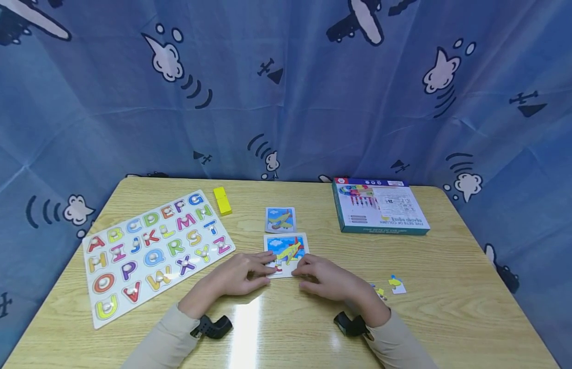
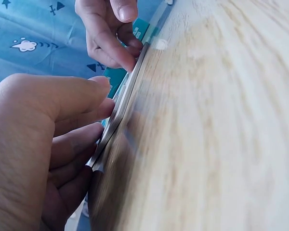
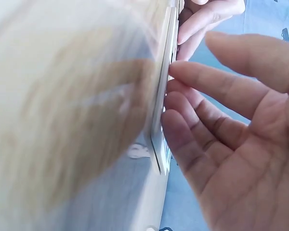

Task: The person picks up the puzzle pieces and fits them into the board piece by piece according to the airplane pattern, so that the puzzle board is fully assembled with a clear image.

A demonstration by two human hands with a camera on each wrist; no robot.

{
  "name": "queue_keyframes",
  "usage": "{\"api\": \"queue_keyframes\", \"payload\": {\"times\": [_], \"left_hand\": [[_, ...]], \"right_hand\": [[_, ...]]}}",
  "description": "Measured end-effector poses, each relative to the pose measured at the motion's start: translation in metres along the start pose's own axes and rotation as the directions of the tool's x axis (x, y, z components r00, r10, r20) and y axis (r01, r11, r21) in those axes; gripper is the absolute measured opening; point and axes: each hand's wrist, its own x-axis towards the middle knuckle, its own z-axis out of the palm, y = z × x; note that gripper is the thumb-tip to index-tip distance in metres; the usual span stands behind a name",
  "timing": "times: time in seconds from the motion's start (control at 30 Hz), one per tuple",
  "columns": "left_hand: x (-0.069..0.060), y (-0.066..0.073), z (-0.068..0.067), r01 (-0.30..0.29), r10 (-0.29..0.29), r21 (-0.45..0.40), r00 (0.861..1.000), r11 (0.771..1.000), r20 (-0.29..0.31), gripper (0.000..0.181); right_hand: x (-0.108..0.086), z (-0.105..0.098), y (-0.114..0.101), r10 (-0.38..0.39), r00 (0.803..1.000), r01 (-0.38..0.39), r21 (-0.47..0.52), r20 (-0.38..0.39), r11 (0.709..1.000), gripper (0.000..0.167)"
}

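A small square airplane puzzle (image 1: 287, 247) with a white border lies at the middle of the table. White gaps show in its lower part. My left hand (image 1: 242, 274) touches its left side, fingertips on the lower left, fingers fairly straight. At its lower right, my right hand (image 1: 326, 278) rests its fingertips on the border, fingers loosely bent. From the side, the right wrist view shows fingertips touching the thin puzzle board (image 3: 159, 115). Behind the puzzle lies a matching airplane picture card (image 1: 280, 220). Two loose puzzle pieces lie right of my right hand, one (image 1: 397, 285) plainly visible, the other (image 1: 381, 293) partly hidden.
An alphabet peg board (image 1: 175, 238) takes up the table's left side. Beside its upper corner lies a yellow block (image 1: 222, 201). A flat green-edged box (image 1: 383, 207) stands at the back right. A blue patterned curtain (image 1: 286, 102) hangs behind the wooden table (image 1: 452, 318).
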Motion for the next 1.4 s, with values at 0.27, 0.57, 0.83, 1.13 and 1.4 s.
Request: {"api": "queue_keyframes", "payload": {"times": [0.27,0.57,0.83,1.13,1.4], "left_hand": [[0.000,0.001,0.000,-0.004,0.004,0.031,1.000,0.999,0.009,0.033],[-0.001,0.002,-0.001,-0.001,0.000,0.040,1.000,0.999,0.019,0.033],[-0.001,0.002,0.000,0.005,-0.005,0.015,1.000,1.000,0.008,0.032],[0.001,-0.001,0.001,0.049,-0.049,-0.035,0.999,0.998,0.011,0.028],[0.002,-0.002,0.002,0.101,-0.100,-0.089,0.995,0.991,0.013,0.026]], "right_hand": [[0.000,0.000,0.001,-0.021,1.000,0.021,-0.010,0.010,1.000,0.026],[0.000,0.001,0.004,-0.050,0.999,0.050,0.003,0.006,0.999,0.025],[-0.019,-0.018,0.013,0.044,0.996,-0.040,0.048,-0.075,0.998,0.028],[-0.066,-0.036,0.040,0.156,0.973,-0.143,0.085,-0.168,0.986,0.030],[-0.105,-0.034,0.054,0.261,0.949,-0.254,0.063,-0.176,0.965,0.035]]}}
